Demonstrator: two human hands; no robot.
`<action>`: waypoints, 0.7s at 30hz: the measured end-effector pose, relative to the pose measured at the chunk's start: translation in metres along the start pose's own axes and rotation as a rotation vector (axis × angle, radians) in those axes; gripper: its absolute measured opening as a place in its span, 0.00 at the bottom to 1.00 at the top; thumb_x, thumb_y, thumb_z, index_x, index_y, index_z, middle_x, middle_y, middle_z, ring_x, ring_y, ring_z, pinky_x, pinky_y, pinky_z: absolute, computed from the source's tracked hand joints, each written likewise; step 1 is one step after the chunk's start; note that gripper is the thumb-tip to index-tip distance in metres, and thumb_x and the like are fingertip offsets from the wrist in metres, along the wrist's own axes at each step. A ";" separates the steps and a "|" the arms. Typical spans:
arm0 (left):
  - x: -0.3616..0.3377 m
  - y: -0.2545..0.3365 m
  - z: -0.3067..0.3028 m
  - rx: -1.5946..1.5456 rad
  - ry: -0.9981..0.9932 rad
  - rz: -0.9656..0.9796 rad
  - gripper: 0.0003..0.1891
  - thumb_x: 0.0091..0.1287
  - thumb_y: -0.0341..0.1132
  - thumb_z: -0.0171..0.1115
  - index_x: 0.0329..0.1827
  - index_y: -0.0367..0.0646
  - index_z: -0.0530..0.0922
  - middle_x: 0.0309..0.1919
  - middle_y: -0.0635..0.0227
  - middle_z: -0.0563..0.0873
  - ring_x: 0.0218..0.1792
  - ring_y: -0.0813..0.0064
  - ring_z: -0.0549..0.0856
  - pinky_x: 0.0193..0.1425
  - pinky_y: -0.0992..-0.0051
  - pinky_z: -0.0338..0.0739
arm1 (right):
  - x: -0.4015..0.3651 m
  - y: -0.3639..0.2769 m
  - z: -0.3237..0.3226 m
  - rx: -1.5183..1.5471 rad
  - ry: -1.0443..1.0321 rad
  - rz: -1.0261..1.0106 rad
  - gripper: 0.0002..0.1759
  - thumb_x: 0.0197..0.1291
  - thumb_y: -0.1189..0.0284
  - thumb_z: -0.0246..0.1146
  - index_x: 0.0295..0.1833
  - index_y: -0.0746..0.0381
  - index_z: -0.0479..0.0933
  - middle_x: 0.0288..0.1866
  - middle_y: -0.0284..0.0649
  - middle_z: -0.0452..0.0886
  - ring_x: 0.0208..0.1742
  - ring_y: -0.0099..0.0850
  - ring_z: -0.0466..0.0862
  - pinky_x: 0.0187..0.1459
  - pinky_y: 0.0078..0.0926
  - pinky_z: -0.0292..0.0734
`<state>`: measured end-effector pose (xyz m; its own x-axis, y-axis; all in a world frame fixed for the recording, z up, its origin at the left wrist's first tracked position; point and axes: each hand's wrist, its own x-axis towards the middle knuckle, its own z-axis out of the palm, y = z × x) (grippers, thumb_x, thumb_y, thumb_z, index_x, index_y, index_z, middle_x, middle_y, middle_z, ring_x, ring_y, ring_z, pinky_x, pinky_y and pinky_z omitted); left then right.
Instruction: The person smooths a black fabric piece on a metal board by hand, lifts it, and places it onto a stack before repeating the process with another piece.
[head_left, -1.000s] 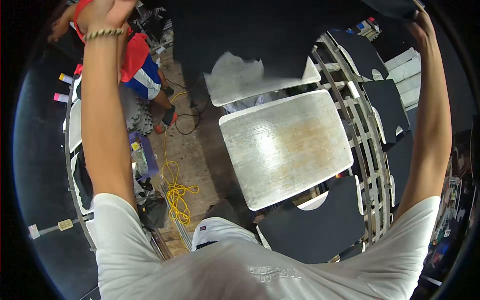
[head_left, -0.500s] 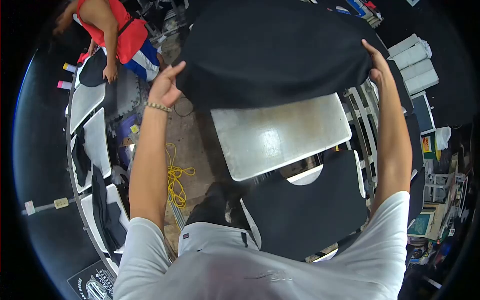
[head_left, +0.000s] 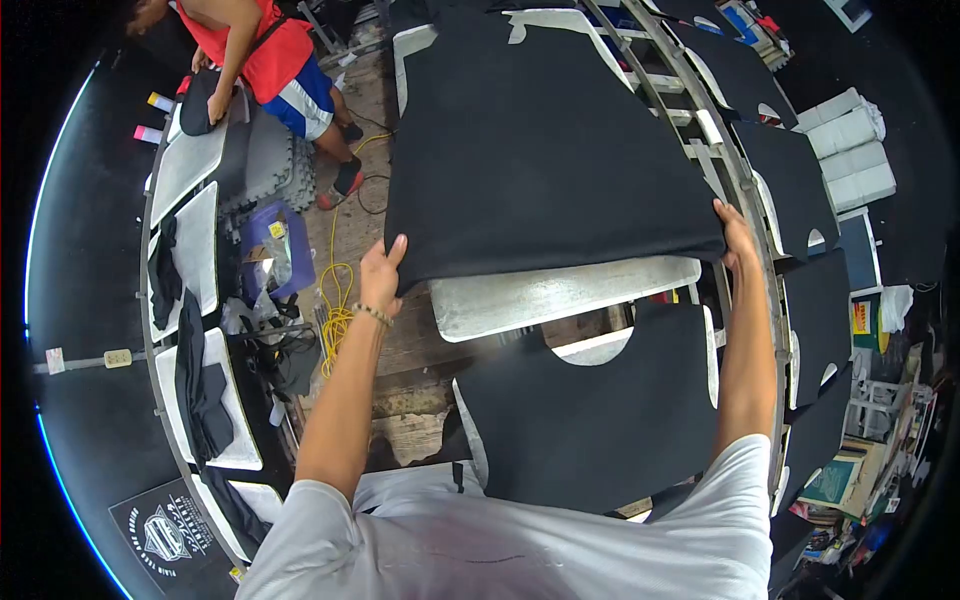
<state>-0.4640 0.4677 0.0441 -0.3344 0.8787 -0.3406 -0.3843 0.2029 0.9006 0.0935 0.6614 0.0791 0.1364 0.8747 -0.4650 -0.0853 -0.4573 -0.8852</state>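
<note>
A black cut fabric panel [head_left: 540,170], shaped like a shirt body, lies stretched over a pale flat board. My left hand [head_left: 380,277] pinches its near left corner, thumb on top. At the near right corner my right hand [head_left: 737,240] grips the same panel. A strip of the white board [head_left: 560,298] shows below the cloth's near edge, and more white shows around the far end. Closer to my body, another black fabric panel [head_left: 590,410] covers a second board, with a curved white neck area bare.
Metal rails [head_left: 725,150] run along the right, with more cloth-covered boards [head_left: 785,185] beyond. On the left is a row of white boards [head_left: 195,240]. A co-worker in a red top [head_left: 270,60] handles dark cloth there. Yellow cord [head_left: 337,310] and a purple bin [head_left: 290,255] sit on the floor.
The panel has come down from mid-air and been drawn toward me, now lying flatter over the board. Both hands moved lower in view with its corners. The co-worker's legs show more.
</note>
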 end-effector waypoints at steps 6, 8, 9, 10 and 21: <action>-0.071 -0.020 0.001 0.132 0.011 -0.076 0.17 0.72 0.36 0.64 0.55 0.32 0.78 0.49 0.62 0.87 0.46 0.75 0.86 0.54 0.72 0.81 | -0.068 0.015 -0.040 -0.095 0.138 -0.028 0.29 0.67 0.59 0.67 0.64 0.67 0.73 0.60 0.42 0.80 0.61 0.32 0.80 0.62 0.29 0.75; -0.094 -0.025 0.005 0.127 0.000 -0.083 0.16 0.72 0.35 0.63 0.55 0.32 0.78 0.49 0.61 0.87 0.46 0.76 0.86 0.54 0.72 0.81 | -0.065 0.040 -0.071 -0.110 0.073 -0.002 0.32 0.67 0.58 0.66 0.67 0.67 0.69 0.64 0.44 0.77 0.63 0.34 0.79 0.63 0.31 0.74; -0.103 -0.029 0.006 0.089 0.001 -0.088 0.15 0.72 0.35 0.63 0.55 0.32 0.78 0.50 0.61 0.87 0.46 0.75 0.86 0.55 0.72 0.81 | -0.067 0.045 -0.078 -0.125 0.010 0.028 0.36 0.67 0.57 0.66 0.71 0.68 0.65 0.68 0.46 0.74 0.65 0.35 0.78 0.64 0.34 0.74; -0.112 -0.033 0.007 0.053 0.000 -0.093 0.15 0.72 0.34 0.63 0.55 0.33 0.77 0.50 0.61 0.87 0.47 0.75 0.86 0.55 0.73 0.81 | -0.069 0.050 -0.086 -0.144 -0.041 0.058 0.37 0.66 0.56 0.67 0.71 0.68 0.66 0.67 0.45 0.75 0.66 0.34 0.77 0.65 0.32 0.72; -0.166 -0.065 -0.003 0.064 -0.018 -0.103 0.16 0.71 0.30 0.65 0.56 0.31 0.76 0.52 0.60 0.86 0.49 0.75 0.85 0.56 0.74 0.80 | -0.094 0.106 -0.123 -0.143 0.093 0.072 0.25 0.66 0.56 0.66 0.59 0.63 0.77 0.59 0.38 0.81 0.62 0.30 0.77 0.65 0.31 0.70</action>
<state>-0.3863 0.3072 0.0407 -0.2804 0.8592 -0.4280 -0.3601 0.3192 0.8766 0.1927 0.5111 0.0275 0.2261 0.8234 -0.5205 0.0422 -0.5421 -0.8393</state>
